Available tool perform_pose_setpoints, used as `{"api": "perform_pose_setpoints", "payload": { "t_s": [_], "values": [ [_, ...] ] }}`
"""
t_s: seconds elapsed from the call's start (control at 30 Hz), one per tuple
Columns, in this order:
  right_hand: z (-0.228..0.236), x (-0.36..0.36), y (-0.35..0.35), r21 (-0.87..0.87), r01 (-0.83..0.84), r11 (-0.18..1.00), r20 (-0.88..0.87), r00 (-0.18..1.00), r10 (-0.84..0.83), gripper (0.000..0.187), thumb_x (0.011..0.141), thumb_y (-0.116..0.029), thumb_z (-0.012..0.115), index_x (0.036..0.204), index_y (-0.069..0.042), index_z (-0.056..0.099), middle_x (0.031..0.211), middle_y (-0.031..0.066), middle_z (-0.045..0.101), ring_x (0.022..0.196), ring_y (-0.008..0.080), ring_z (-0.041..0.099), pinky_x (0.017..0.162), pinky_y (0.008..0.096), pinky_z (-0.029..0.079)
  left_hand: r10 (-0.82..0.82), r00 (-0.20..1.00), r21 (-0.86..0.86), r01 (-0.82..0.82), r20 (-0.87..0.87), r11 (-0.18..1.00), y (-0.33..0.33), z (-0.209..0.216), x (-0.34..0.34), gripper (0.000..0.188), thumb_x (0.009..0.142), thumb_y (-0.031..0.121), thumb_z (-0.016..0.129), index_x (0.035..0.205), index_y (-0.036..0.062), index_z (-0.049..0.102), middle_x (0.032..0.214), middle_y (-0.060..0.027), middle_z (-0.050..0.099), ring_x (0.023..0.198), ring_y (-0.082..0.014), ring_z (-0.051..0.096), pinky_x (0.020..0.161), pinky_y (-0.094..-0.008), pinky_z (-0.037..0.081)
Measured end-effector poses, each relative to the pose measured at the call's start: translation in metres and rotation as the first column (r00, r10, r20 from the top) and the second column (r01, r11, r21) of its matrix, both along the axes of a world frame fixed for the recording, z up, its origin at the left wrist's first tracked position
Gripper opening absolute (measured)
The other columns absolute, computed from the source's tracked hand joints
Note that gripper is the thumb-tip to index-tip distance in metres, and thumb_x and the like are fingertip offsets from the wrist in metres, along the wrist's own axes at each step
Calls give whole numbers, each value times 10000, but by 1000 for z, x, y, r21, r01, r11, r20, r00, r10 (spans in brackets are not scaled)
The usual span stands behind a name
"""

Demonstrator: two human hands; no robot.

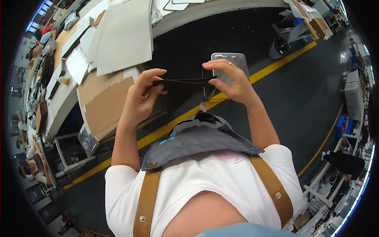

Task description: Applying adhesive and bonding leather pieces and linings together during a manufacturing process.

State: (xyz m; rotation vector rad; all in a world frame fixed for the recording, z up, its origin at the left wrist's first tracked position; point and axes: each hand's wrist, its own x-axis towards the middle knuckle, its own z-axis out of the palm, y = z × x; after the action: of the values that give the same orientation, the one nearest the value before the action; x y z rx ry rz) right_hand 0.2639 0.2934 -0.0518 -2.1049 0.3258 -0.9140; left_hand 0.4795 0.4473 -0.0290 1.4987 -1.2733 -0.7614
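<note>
Held out in front of my chest is a thin, dark flat piece [185, 81], seen almost edge-on, with a narrow slit between what look like two layers. I cannot make out its exact kind. My left hand [143, 90] pinches its left end between thumb and fingers. At the opposite end, my right hand [233, 81] grips it with the thumb below and the fingers bent above. Behind my right hand is a clear plastic bin [233, 58] with a pale rim, partly hidden by the fingers.
On the left, a long workbench [59, 104] carries large grey board sheets [122, 35], and brown cardboard [106, 104] leans against it. A yellow line [272, 65] crosses the dark floor. A waste bin [279, 48] stands far right. Other people work along the left side.
</note>
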Motion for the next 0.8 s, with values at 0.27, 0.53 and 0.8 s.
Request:
{"api": "perform_pose_setpoints", "payload": {
  "t_s": [0.27, 0.53, 0.8],
  "values": [
    [10, 29, -91, 79, -133, 988, -61, 989, 138, 172, 756, 7, 638, 925, -26, 631, 839, 59, 624, 786, 147, 590, 705, 242, 458, 19, 965, -54, -34, -261, 998, -91, -10, 24, 330, 841, -89, 468, 1146, 33, 498, 971, -46, 508, 786, -66, 485, 764, -273, 544],
    [-2, 53, -152, 181, -6, 983, -55, 998, 16, 134, 768, 8, 635, 901, -8, 628, 802, 62, 621, 729, 128, 586, 670, 228, 458, -20, 956, -27, 12, -293, 1000, -169, -24, 56, 317, 845, -70, 478, 1146, 26, 499, 1044, -47, 519, 794, -61, 477, 763, -284, 549],
    [1, 101, -211, 113, 68, 991, -49, 997, -63, 110, 780, 36, 608, 884, 0, 620, 781, 63, 607, 729, 135, 571, 660, 233, 443, -101, 929, -119, 62, -357, 991, -244, -28, 105, 268, 860, -50, 485, 1122, 4, 511, 1039, -62, 545, 812, -78, 535, 760, -271, 540]
  ]
}}
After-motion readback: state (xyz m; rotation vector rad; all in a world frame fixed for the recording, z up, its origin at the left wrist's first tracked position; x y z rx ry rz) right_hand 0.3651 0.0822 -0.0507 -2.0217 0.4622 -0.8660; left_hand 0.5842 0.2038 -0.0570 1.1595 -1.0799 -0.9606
